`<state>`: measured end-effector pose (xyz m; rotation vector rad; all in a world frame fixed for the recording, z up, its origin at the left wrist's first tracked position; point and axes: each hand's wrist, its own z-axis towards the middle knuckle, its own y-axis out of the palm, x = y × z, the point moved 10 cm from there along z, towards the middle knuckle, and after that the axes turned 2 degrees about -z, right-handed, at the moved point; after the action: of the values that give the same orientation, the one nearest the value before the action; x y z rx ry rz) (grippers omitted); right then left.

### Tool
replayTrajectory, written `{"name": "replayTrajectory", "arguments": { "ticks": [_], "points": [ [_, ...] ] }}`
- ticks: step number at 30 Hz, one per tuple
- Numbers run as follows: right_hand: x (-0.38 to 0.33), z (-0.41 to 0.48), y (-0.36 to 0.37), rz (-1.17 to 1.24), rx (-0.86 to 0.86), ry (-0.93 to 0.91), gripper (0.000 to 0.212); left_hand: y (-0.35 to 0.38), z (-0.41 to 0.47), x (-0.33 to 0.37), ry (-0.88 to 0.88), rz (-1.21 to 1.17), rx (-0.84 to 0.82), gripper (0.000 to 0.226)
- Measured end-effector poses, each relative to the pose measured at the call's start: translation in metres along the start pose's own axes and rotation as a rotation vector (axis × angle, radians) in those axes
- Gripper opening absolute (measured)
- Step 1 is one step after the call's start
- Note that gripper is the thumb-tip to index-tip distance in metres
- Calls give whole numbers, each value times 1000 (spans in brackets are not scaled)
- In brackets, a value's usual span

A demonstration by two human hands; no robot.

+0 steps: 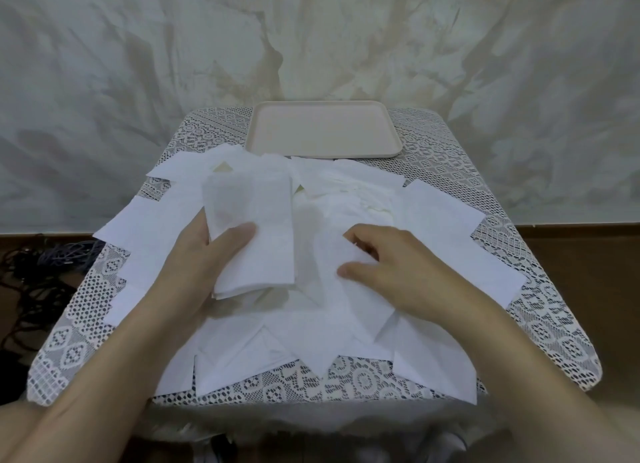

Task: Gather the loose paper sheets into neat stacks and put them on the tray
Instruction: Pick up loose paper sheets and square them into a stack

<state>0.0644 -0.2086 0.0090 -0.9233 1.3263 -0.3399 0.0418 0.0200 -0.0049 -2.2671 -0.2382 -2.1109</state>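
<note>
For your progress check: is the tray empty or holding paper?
Empty. The tray shows bare beige surface; the left hand holds a stack, loose sheets lie before it.

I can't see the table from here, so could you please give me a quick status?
Left hand gripping a small stack. Right hand pinching a loose sheet. Tray bare; many sheets scattered on the table. Nothing in the way.

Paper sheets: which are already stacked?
The bundle the left hand grips, edges aligned and lifted; the other sheets lie scattered loose across the table.
</note>
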Motion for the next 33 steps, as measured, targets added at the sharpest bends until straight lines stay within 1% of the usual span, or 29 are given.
{"name": "replayTrajectory", "arguments": {
  "ticks": [2, 4, 5, 6, 8, 9, 11, 15, 21, 25, 30, 33],
  "points": [
    [1, 4, -21, 148, 145, -33, 13, 0, 0, 1, 5, -8, 7, 27],
    [14, 6, -43, 245, 300, -12, 10, 0, 0, 2, 4, -17, 11, 27],
    [22, 6, -50, 239, 346, 22, 11, 0, 0, 2, 4, -16, 12, 28],
    [31, 6, -52, 204, 353, 68, 10, -1, 0, 2, 6, -11, 15, 28],
    [46, 6, -46, 131, 291, 157, 10, -1, 1, 1, 8, -4, 17, 27],
    [50, 5, -43, 115, 266, 175, 16, -1, 1, 1, 6, -3, 15, 27],
    [50, 4, -46, 111, 273, 162, 26, -1, 1, 0, 3, -2, 11, 26],
    [40, 3, -59, 65, 287, 83, 35, 1, 1, 0, -2, -6, -1, 28],
    [8, 13, -42, -125, 224, -50, 25, 0, 2, -1, -13, 2, 13, 28],
    [-7, 25, -29, -234, 176, -99, 13, -1, 1, -2, -17, 5, 5, 27],
    [-11, 33, -25, -256, 103, -65, 14, 1, 0, -1, -12, -3, -7, 29],
    [-4, 31, -24, -228, 38, 6, 15, 3, 1, -1, -10, 3, -11, 30]
  ]
}}
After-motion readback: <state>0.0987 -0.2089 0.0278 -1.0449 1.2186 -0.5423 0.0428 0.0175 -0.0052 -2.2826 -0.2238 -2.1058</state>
